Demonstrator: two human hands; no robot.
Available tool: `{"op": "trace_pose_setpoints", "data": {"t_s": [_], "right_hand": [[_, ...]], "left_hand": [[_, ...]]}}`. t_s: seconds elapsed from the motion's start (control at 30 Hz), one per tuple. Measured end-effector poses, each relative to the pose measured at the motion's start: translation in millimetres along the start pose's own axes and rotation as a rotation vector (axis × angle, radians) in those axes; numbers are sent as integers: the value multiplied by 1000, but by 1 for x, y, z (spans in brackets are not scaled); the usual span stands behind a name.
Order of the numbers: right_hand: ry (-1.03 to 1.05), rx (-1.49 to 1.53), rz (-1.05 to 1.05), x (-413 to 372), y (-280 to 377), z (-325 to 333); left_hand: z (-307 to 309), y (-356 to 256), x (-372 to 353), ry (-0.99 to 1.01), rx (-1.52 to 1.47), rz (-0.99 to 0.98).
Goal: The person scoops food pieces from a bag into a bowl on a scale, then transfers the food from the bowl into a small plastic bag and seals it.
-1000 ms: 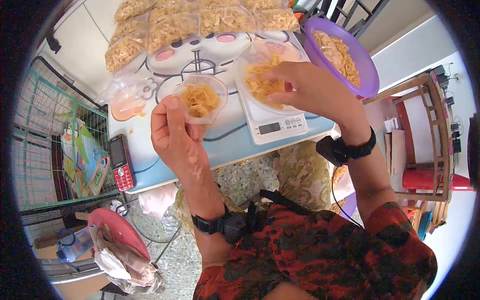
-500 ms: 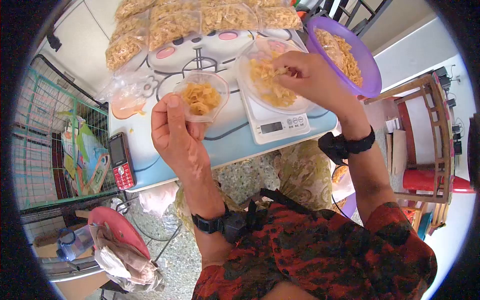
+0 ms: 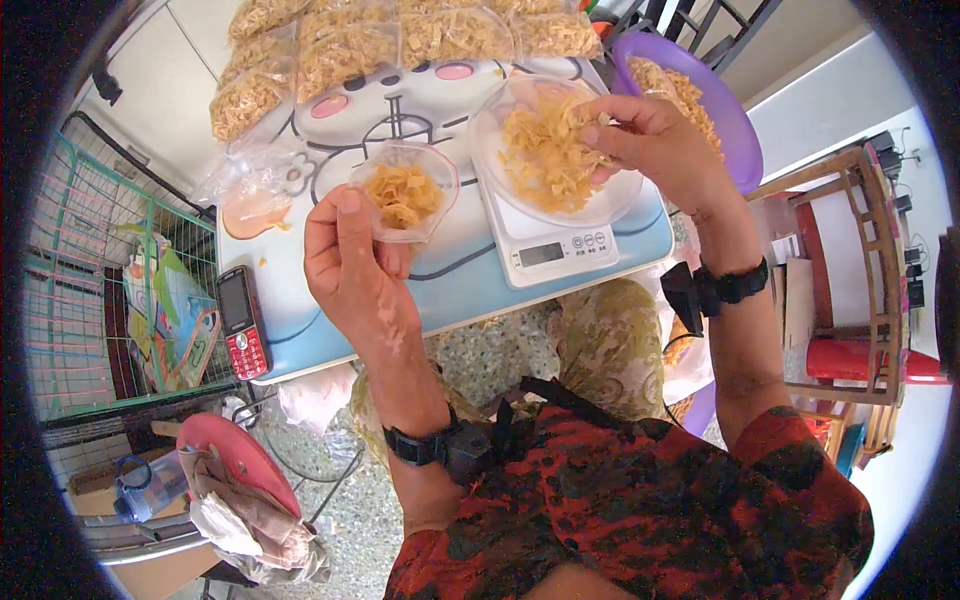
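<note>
phone: one, red (image 3: 243,322), flat at the left edge of the table (image 3: 450,290), well apart from the food.
empty bags: clear, loose pile (image 3: 250,180), count unclear, near the left hand.
left hand: (image 3: 355,270) clenched on the neck of one open bag (image 3: 403,192), mouth up, likely so the chips inside stay in; raised over the table, just left of the scale.
sealed bags: filled (image 3: 400,40), rowed along the far edge, at least five, frame cuts the rest.
scale: one (image 3: 545,245), display facing the person.
dish: one, clear (image 3: 520,110), on the scale plate, heaped with chips (image 3: 545,160).
right hand: (image 3: 655,140) fingertips pinched on chips at the dish's right rim.
purple bowl: one (image 3: 735,120), more chips, just beside the right hand for easy reach.
</note>
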State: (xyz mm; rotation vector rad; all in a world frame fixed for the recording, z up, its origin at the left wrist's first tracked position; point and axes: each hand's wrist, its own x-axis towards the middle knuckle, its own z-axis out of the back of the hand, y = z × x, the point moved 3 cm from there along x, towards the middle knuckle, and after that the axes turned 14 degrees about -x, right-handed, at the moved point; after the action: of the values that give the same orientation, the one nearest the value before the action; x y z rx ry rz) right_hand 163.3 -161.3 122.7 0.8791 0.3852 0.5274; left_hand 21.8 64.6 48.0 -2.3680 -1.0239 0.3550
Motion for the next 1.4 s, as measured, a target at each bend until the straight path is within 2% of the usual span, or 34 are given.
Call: {"op": "trace_pose_setpoints", "data": {"t_s": [0.03, 0.13, 0.23, 0.33, 0.43, 0.53, 0.6, 0.73, 0.8, 0.93, 1.03, 1.13, 1.33, 1.4], "right_hand": [[12, -134, 3, 0, 0, 0], [-144, -380, 116, 3, -1, 0], [-238, -523, 134, 4, 1, 0], [-197, -569, 113, 5, 9, -5], [-309, -862, 326, 11, -2, -12], [-365, -940, 407, 19, -5, -24], [-294, -985, 373, 21, -7, -25], [-218, -958, 304, 23, -9, -17], [-251, -883, 250, 20, -4, -9], [-216, -501, 76, 10, 9, 5], [-257, -397, 131, 9, 13, 9], [-275, -580, 141, 10, 7, 7], [-311, -946, 391, 10, -4, -10], [-292, -923, 357, 12, -8, -18]], "left_hand": [[2, 1, 1, 14, -8, 4], [5, 3, 1, 41, -29, 19], [6, 4, 2, 39, -31, 22], [3, 3, 1, 5, -6, 14], [3, 3, 1, -4, 1, 10], [2, 2, 1, -7, 2, 10], [3, 2, 2, 1, 3, 10], [5, 2, 4, 11, 1, 12], [5, 2, 3, 9, 1, 14], [5, 2, 3, 22, 1, 12], [4, 2, 2, 18, 2, 10], [4, 4, 2, 10, 9, 9], [6, 5, 3, 12, 7, 25], [5, 6, 3, 13, 5, 31]]}}
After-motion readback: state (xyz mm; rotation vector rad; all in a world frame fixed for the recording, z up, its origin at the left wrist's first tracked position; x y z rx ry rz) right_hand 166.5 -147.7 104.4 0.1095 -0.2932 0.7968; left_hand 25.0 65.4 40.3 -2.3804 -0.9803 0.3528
